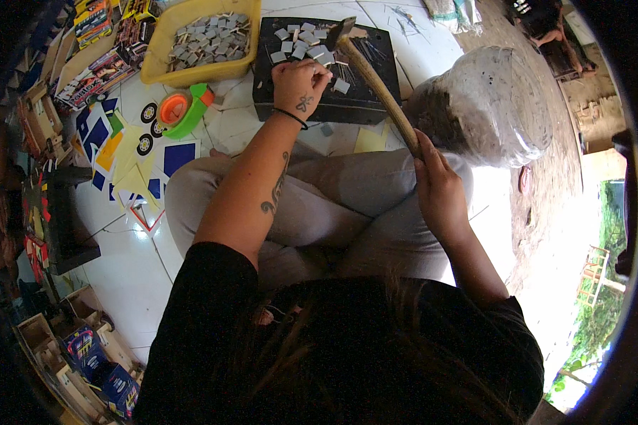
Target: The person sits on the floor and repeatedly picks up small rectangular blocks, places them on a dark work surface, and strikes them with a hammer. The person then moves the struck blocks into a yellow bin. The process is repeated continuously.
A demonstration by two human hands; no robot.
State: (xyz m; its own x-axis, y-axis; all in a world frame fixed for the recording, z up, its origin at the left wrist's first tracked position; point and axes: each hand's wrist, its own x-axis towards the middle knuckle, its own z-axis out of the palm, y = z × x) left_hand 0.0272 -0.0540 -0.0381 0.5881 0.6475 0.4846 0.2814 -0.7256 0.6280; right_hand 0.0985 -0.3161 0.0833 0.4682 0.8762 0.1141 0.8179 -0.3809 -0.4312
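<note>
My right hand [439, 188] is wrapped round the wooden handle of a hammer [381, 91]. The hammer's dark head is raised over the back of a black box-like block [298, 112], which stands before my crossed legs. My left hand [299, 83] rests over the block's left part with its fingers pinched together; what they hold, if anything, is too small to make out. Small grey square pieces [300, 51] lie loose on the block beyond that hand. Thin nails [379, 58] are scattered on the block's top, mostly on its right side.
A yellow tub [152, 67] of similar grey pieces stands at the back left. Near it are a green and orange tape dispenser [197, 112], toy wheels [144, 145] and coloured stickers [129, 170]. A plastic-wrapped bundle [485, 106] sits at the right. Wooden toy bodies [85, 368] line the left.
</note>
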